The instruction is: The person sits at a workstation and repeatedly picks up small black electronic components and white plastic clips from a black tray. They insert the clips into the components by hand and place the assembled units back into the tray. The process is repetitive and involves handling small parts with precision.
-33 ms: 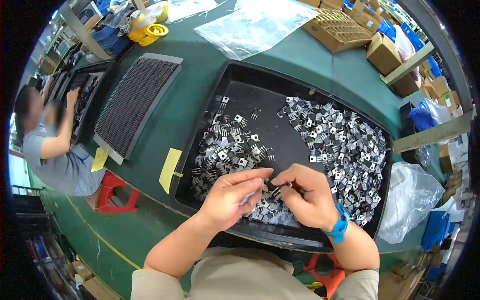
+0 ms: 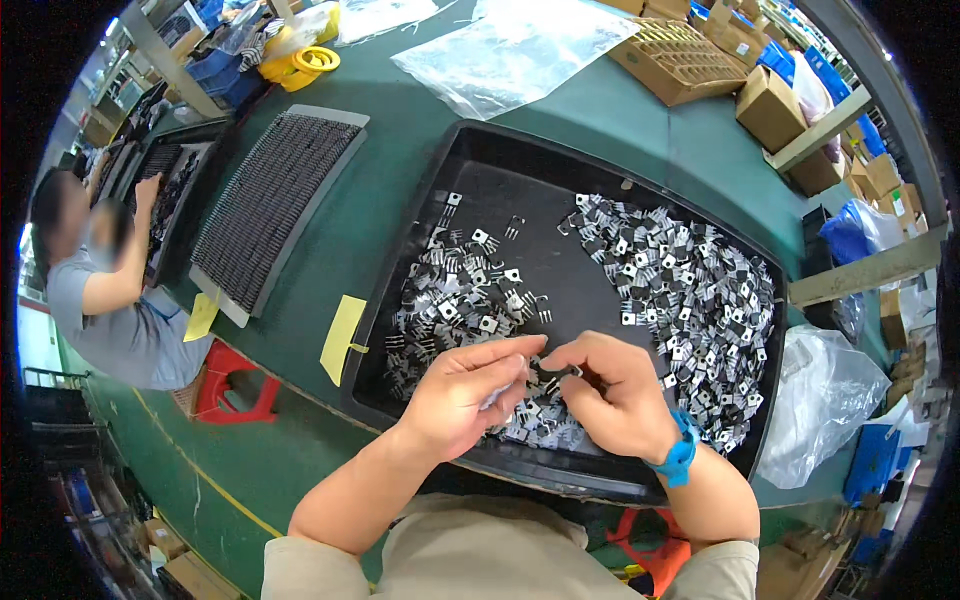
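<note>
Above the near part of a black tray [image 2: 500,185], my two hands are close together. My left hand [image 2: 465,392] is cupped with its fingers closed around something pale; most of it is hidden. My right hand [image 2: 615,395], with a blue band [image 2: 676,450] at the wrist, pinches a small dark three-legged transistor between thumb and forefinger, partly covered by the fingers. Loose transistors with metal tabs fill the tray in two piles: a left pile [image 2: 445,300] running down beneath my hands, and a larger right pile [image 2: 690,310].
Left of the tray lies a rack [image 2: 280,200] of dark parts in rows, with a yellow tag [image 2: 343,340] between. A co-worker [image 2: 120,310] sits far left, near a red stool [image 2: 232,385]. Clear plastic bags [image 2: 820,405] lie right; a cardboard box [image 2: 680,60] stands at the back.
</note>
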A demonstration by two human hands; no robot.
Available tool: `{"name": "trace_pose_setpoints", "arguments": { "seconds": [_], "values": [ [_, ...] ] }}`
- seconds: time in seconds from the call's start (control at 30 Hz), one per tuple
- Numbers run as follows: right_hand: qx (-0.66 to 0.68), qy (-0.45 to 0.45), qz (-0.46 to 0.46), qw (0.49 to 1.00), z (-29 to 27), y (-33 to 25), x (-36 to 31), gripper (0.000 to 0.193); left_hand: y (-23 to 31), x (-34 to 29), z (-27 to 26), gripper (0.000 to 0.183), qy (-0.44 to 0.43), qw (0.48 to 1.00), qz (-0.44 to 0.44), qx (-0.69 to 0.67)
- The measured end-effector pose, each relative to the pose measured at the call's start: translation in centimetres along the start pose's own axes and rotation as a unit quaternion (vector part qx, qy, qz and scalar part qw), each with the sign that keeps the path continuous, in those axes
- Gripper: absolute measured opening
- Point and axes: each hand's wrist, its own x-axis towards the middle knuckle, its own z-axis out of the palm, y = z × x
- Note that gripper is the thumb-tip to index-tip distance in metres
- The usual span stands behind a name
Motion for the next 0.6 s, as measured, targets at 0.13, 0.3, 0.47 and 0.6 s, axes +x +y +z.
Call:
{"name": "trace_pose_setpoints", "arguments": {
  "seconds": [0.13, 0.3, 0.47, 0.6],
  "values": [
    [-0.025, -0.033, -0.013, 0.999, 0.28, -0.40, 0.21, 0.026, -0.20, -0.01, 0.25, 0.026, 0.020, 0.998, 0.052, -0.003],
    [-0.028, -0.043, -0.024, 0.998, 0.30, -0.18, -0.05, 0.029, -0.15, 0.18, 0.02, 0.011, 0.031, 0.998, 0.051, 0.021],
    [-0.006, -0.034, -0.036, 0.999, 0.05, -0.08, -0.16, 0.029, -0.19, 0.20, 0.17, 0.011, 0.017, 0.999, 0.019, 0.047],
    [0.073, -0.002, 0.042, 0.996, 0.56, 0.36, -0.49, 0.029, -0.15, 0.24, 0.40, 0.015, 0.018, 0.999, 0.029, 0.037]
  ]
}}
